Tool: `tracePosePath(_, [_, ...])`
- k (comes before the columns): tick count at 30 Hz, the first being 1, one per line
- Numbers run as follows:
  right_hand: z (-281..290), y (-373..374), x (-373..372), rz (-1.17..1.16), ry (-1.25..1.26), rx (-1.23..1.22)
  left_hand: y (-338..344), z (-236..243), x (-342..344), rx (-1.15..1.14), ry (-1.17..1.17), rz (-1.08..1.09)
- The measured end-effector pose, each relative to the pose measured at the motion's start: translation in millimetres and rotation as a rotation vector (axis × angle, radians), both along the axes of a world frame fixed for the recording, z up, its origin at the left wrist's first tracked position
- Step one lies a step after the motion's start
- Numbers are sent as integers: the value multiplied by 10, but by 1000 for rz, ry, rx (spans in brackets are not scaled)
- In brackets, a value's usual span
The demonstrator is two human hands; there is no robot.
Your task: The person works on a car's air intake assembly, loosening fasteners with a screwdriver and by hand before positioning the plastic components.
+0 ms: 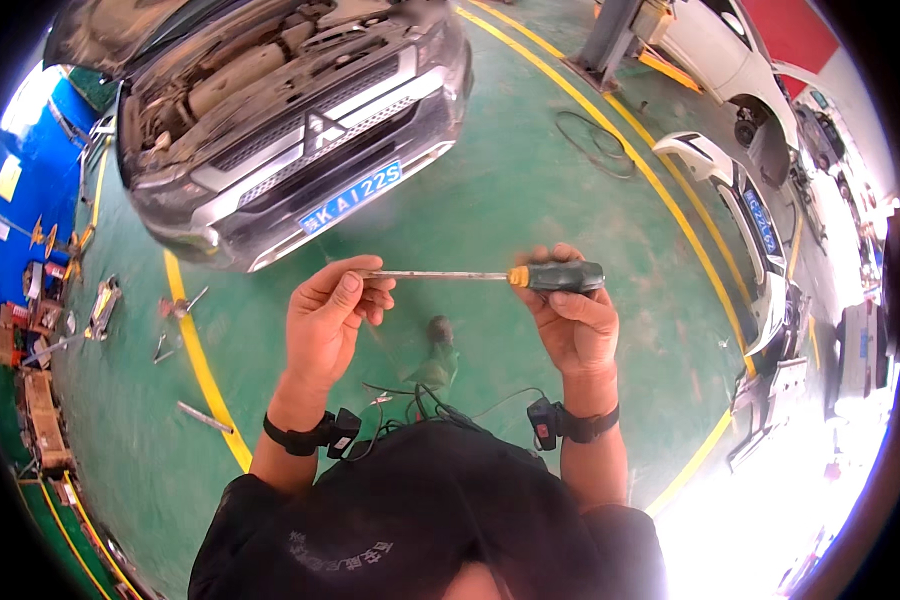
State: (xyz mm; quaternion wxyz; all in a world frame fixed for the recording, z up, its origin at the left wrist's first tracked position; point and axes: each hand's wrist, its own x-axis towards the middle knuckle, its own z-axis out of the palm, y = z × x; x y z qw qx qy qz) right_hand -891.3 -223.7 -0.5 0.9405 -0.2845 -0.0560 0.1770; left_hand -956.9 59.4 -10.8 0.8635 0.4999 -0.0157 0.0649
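Note:
A long screwdriver (440, 275) is held level in front of me, across both hands. My right hand (575, 315) grips its dark green handle (575, 277), which has a yellow collar at the shaft end. At the other end, the thumb and fingers of my left hand (330, 315) pinch the tip of the metal shaft, so the very tip is hidden. Both wrists carry black straps with small boxes. Beyond the screwdriver stands a dark car (300, 130) with its hood raised and its engine bay exposed.
Yellow lines cross the green floor (510, 180). A detached white bumper (740, 230) is at the right, near a lift post (610, 40) and a white car (715, 50). A metal bar (206, 416) and a floor jack (102, 308) lie left. Cables (420, 405) hang before my body.

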Motion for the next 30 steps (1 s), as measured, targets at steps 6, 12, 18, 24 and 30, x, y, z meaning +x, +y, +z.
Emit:
tracePosePath(6, [-50,-452,1174,-86,-64,18,-436,30,1360,26,-93,-71])
tracePosePath(12, [-40,-831,2324,-222,5,-9,-754,143,2799,84,-92,-179])
tracePosePath(18, [-86,-1006,3467,-259,3,10,-920,254,3966,178,-104,-226])
tracePosePath(24, [-292,-1147,4943,-194,39,-9,-1134,133,5192,278,-89,-101])
tracePosePath(30, [-361,-1230,6710,-103,-39,-265,-1247,174,6438,447,-73,106])
